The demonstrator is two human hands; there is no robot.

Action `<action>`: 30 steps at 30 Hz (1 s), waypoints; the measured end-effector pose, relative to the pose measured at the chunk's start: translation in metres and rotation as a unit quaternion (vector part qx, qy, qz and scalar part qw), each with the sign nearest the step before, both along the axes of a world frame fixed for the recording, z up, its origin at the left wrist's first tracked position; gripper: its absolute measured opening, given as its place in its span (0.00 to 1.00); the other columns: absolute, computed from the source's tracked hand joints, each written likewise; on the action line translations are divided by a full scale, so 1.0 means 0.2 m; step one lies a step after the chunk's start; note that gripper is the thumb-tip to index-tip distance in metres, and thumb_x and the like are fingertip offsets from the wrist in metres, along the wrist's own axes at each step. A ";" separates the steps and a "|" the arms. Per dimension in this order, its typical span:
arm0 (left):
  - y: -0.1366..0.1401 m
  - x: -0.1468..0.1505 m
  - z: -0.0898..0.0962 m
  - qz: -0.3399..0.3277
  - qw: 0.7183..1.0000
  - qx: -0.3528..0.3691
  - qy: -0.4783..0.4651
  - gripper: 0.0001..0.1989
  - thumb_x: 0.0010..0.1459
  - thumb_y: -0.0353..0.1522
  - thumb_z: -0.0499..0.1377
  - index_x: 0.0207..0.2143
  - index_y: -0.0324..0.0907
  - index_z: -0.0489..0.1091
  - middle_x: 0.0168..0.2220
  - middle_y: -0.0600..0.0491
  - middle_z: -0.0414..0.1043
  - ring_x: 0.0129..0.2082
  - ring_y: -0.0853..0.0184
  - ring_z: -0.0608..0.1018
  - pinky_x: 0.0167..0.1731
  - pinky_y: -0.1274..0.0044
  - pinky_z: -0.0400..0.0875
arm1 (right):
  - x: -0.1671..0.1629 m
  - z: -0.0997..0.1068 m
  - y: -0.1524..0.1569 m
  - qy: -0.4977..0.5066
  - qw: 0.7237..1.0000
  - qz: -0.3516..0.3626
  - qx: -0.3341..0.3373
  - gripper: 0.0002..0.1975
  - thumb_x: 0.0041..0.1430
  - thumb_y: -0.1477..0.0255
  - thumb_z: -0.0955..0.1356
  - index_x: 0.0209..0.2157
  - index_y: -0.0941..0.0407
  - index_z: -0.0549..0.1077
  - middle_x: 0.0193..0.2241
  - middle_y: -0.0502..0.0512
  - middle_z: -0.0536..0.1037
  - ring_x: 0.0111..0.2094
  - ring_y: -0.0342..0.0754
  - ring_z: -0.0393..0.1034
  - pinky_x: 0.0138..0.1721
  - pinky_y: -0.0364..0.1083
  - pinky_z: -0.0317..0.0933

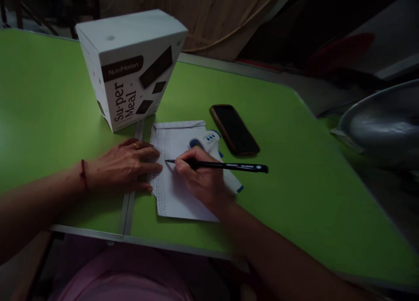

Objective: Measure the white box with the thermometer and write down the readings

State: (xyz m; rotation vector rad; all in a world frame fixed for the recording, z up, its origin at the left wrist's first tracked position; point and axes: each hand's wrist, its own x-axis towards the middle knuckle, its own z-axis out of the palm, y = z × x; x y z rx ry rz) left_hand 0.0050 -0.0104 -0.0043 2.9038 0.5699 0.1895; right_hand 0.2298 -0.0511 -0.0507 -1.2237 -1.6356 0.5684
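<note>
The paper (188, 207) lies in front of you on a bright green surface (294, 196), in a dim room; its top edge is folded over, and small rows of writing run down its left side. The black pen (235, 166) slants across it, tip at the writing; whether it touches is hard to tell. The fingers of your right hand (204, 176) are clamped on the pen near its tip. Your left hand (126, 163) lies palm down, fingers a little apart, fingertips on the paper's left edge.

A white-and-blue handheld device (211, 139) lies on the paper's right side, partly hidden by your right hand. Just beyond it is a dark phone (235, 129); a white "Su-per Meal" box (137, 74) stands upright behind your left hand.

A metal seam (127, 213) runs beside the paper. The near edge is close below; green stretches from the phone to the slanting right edge, with a shiny metal object (386, 117) past it.
</note>
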 end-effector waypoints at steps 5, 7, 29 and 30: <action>0.00 0.00 0.00 -0.002 1.000 0.002 0.003 0.20 0.64 0.42 0.64 0.55 0.43 0.72 0.58 0.41 0.70 0.60 0.47 0.71 0.60 0.56 0.64 | 0.00 0.01 0.00 0.003 1.000 -0.004 0.013 0.07 0.56 0.74 0.66 0.25 0.52 0.68 0.20 0.44 0.67 0.22 0.42 0.60 0.23 0.44 0.55; 0.00 0.00 0.00 0.000 1.000 0.002 0.004 0.20 0.64 0.42 0.64 0.55 0.43 0.72 0.58 0.41 0.70 0.60 0.48 0.71 0.60 0.57 0.64 | -0.01 0.01 0.00 0.005 1.000 -0.009 0.014 0.07 0.56 0.74 0.66 0.25 0.52 0.68 0.20 0.44 0.68 0.22 0.42 0.60 0.24 0.45 0.56; 0.01 0.00 0.00 -0.002 1.000 -0.004 0.008 0.20 0.64 0.41 0.64 0.55 0.43 0.72 0.59 0.40 0.70 0.60 0.46 0.71 0.59 0.54 0.65 | -0.01 0.02 0.00 0.004 1.000 -0.016 -0.003 0.07 0.55 0.73 0.66 0.24 0.52 0.67 0.19 0.44 0.67 0.21 0.42 0.60 0.23 0.44 0.57; 0.01 0.00 0.00 -0.001 1.000 -0.004 0.008 0.20 0.64 0.42 0.64 0.55 0.43 0.72 0.59 0.40 0.70 0.60 0.46 0.71 0.59 0.54 0.65 | -0.01 0.02 0.00 0.002 1.000 -0.019 -0.003 0.07 0.55 0.73 0.66 0.24 0.52 0.67 0.19 0.44 0.67 0.22 0.42 0.60 0.23 0.44 0.58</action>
